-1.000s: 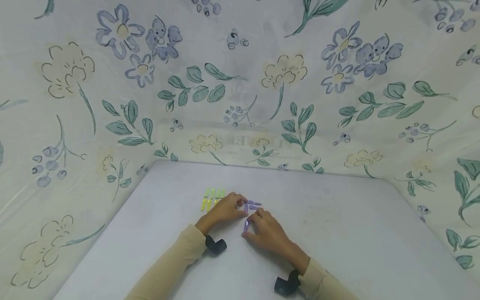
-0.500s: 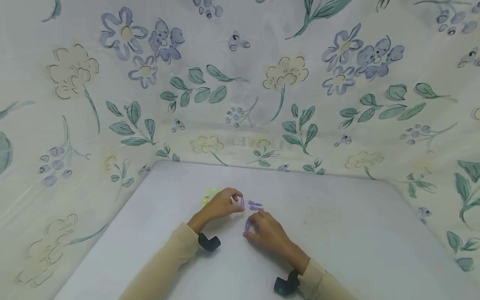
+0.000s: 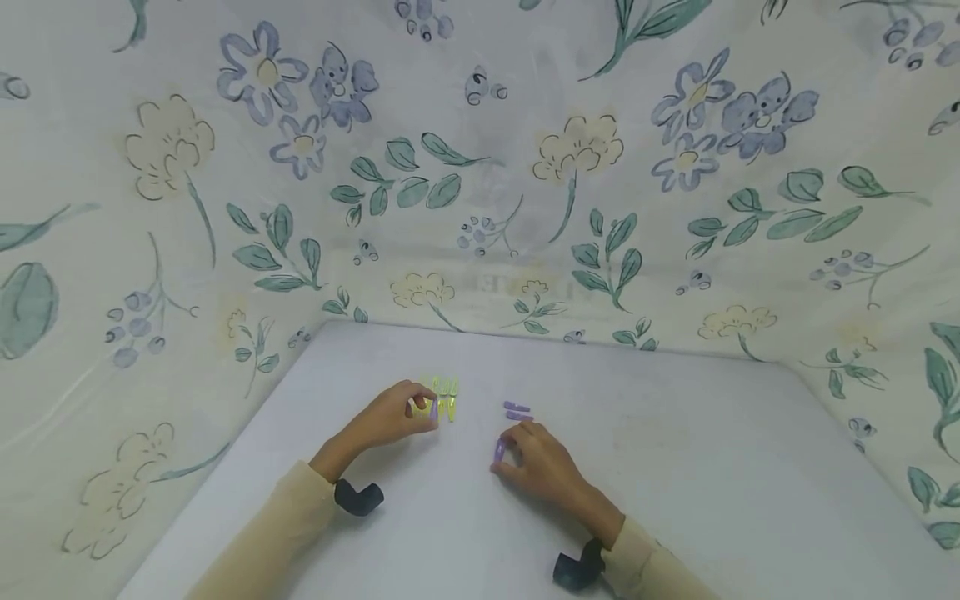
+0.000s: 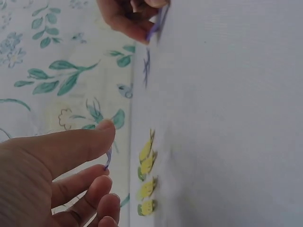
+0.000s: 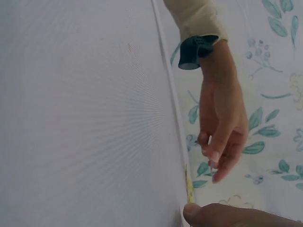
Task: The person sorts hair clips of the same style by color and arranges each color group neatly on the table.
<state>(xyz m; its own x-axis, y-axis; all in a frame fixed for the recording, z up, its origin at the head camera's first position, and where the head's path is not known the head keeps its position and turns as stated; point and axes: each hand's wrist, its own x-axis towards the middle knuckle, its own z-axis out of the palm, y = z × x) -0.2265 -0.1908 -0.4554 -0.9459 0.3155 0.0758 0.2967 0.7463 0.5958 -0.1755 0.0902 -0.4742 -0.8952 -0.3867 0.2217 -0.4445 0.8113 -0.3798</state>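
Between thumb and fingertip my left hand (image 3: 390,413) pinches a purple snap hair clip (image 3: 434,409), held up beside the yellow and green clips. In the left wrist view that clip (image 4: 109,158) appears edge-on. My right hand (image 3: 546,462) holds another purple hair clip (image 3: 500,451) upright, close over the table. Two more purple clips (image 3: 517,406) lie side by side just beyond the right fingers. Yellow clips (image 3: 452,409) and green clips (image 3: 446,387) form two rows at the left, partly hidden by the left hand. The right wrist view shows only the right thumb (image 5: 222,215).
A white table (image 3: 675,467) spreads under both hands. Floral sheeting (image 3: 480,208) rises behind it and along the sides. Each wrist wears a black camera mount (image 3: 358,498), below a beige sleeve (image 3: 266,529).
My left hand has lifted a purple clip away from beside the two lying ones and carried it left to the yellow and green rows. My right hand has hardly moved, still holding its clip.
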